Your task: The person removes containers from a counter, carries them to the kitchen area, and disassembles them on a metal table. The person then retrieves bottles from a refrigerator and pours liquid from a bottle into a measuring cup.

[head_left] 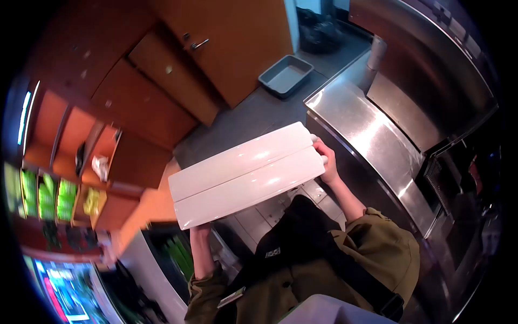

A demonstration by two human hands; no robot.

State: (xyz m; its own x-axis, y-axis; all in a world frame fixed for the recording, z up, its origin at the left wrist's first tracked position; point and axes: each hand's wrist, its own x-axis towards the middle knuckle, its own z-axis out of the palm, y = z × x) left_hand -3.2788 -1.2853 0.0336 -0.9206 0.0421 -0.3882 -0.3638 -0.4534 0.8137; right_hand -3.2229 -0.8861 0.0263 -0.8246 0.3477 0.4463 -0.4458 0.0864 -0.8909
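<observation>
Two long white rectangular plates [243, 175], glossy and side by side with a thin seam between them, are held out in front of my body. Small rounded white knobs stick out at their right end. My right hand [327, 162] grips that end, its fingers curled around the edge by the knobs. At the lower left corner, my left hand [200, 233] supports the plates from beneath; its fingers are hidden under them.
A grey plastic tub [286, 74] lies on the floor by a wooden door [232, 48]. To the right runs a stainless steel counter [359, 121]. Shelves [75, 140] with green packages [66, 197] stand left, above a wooden countertop [143, 213]. A black bag [318, 35] is at the back.
</observation>
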